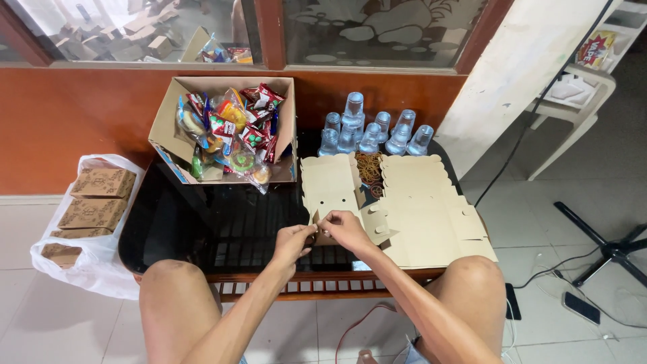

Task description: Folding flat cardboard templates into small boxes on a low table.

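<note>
Hands meet at the near edge of the dark tabletop (202,222) — the left hand (294,241) and right hand (344,229) both pinch a corner flap of a flat box blank (330,185), fingers pressed together, likely to crease it. More blanks (424,216) lie stacked just right, within reach. Rubber bands (369,170) sit between the piles. Behind stand water cups (371,131) and a snack carton (226,128). Folded boxes (94,202) fill a bag (87,269) on the floor.

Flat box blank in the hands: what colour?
Plain tan-brown cardboard box blank, seen in the head view.
</note>
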